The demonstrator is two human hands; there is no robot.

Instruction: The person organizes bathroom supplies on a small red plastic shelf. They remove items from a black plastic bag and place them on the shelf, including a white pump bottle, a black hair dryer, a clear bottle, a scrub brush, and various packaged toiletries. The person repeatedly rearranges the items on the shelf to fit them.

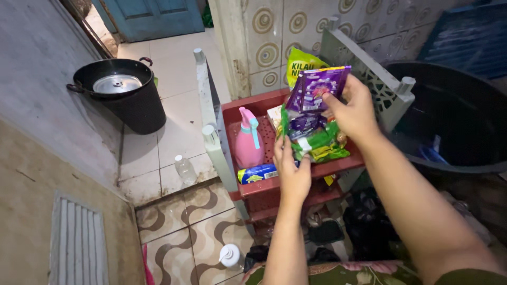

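Observation:
My right hand (355,108) pinches a purple sachet pack (316,87) by its right edge and holds it up above a red plastic shelf rack (338,164). Lower down, my left hand (291,171) grips a bundle of green and purple sachets (317,140) resting on the rack's top tray. On the same tray a pink spray bottle (248,140) stands upright, and a blue and yellow tube (257,173) lies at the front edge. A yellow-green pouch (301,60) leans at the back of the tray.
A black pot with a metal lid (122,89) sits on the tiled floor to the left. A clear plastic bottle (185,169) and a white pump bottle (231,256) lie on the floor. A large black tub (454,116) stands at right, beside a grey rack frame (369,68).

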